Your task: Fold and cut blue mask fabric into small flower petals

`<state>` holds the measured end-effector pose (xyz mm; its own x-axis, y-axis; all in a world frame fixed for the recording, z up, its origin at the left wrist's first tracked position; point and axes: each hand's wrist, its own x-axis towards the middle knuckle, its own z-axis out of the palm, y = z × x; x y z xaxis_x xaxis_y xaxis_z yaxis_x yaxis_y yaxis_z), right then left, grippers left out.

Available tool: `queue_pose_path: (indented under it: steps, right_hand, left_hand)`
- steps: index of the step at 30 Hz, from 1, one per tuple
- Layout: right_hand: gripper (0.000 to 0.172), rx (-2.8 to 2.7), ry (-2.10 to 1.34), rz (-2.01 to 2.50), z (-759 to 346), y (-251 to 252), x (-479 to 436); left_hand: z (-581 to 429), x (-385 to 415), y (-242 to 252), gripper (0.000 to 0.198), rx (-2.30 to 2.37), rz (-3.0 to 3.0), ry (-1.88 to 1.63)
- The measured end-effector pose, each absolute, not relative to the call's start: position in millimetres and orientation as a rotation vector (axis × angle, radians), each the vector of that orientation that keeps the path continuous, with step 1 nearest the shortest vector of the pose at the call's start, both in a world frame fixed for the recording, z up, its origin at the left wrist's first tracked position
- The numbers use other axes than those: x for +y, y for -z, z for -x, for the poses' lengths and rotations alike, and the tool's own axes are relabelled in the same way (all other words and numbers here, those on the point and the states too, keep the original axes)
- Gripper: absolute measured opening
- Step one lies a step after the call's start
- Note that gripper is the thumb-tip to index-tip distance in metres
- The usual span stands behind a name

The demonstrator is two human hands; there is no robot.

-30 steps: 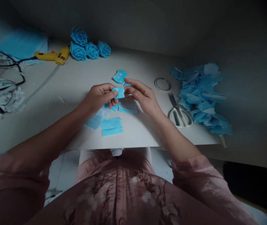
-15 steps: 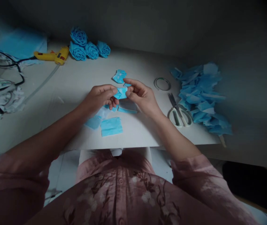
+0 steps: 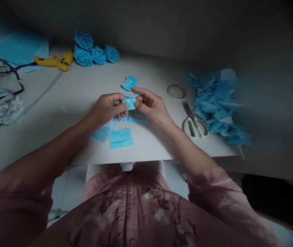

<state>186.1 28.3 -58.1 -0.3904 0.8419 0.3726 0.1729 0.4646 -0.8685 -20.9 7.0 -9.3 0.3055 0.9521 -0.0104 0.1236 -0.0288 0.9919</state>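
Pale worktop [image 3: 84, 85] fills the view under dim light, with a grey wall behind. Both hands meet above its middle. The left hand [image 3: 107, 108] and the right hand [image 3: 150, 106] each pinch one small blue paper piece [image 3: 130, 103] between thumb and fingertips, fingers closed narrowly on it, holding it just above the surface. More blue pieces lie directly beneath. A flat blue rectangle [image 3: 121, 138] sits nearer, close to the near edge, and a folded blue scrap [image 3: 129, 83] lies just beyond the hands.

Far left are four complete blue paper roses [image 3: 94, 51], beside a yellow glue gun [image 3: 55, 61] whose black cable [image 3: 4, 79] runs off left. Right of the hands come a thin tape ring [image 3: 176, 91], then white-handled scissors [image 3: 194, 123], then a large pile of cut blue pieces [image 3: 218, 103] at the right end.

Judged from this layout, four roses are finished, the piece in hand is at an early forming stage, and most cut stock lies unused. No brand, label or writing is legible on any item.
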Motion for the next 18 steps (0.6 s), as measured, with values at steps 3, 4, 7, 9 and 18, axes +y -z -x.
queue_pose_path:
  steps: [3, 4, 7, 9, 18]
  right_hand:
    - [0.048, -1.857, -0.880, 0.884, -191.9, 54.1, 33.5]
    - [0.047, -1.852, -0.824, 0.899, -198.7, 51.6, 38.7]
    - [0.046, -1.795, -0.579, 0.967, -234.4, 38.5, 60.0]
    - [0.042, -1.783, -0.390, 1.052, -263.9, 25.7, 70.8]
    - [0.021, -2.253, 0.132, 1.922, -327.9, 18.7, 57.7]
  left_hand:
    - [22.9, 8.3, 9.4, 0.012, 1.051, -1.446, -0.950]
    - [23.7, 9.2, 10.0, 0.012, 1.047, -1.441, -0.958]
    - [25.2, 12.0, 13.5, 0.014, 1.042, -1.440, -0.981]
    - [25.1, 13.3, 16.0, 0.014, 1.040, -1.445, -0.996]
    - [23.4, 14.3, 19.4, 0.016, 1.044, -1.467, -1.089]
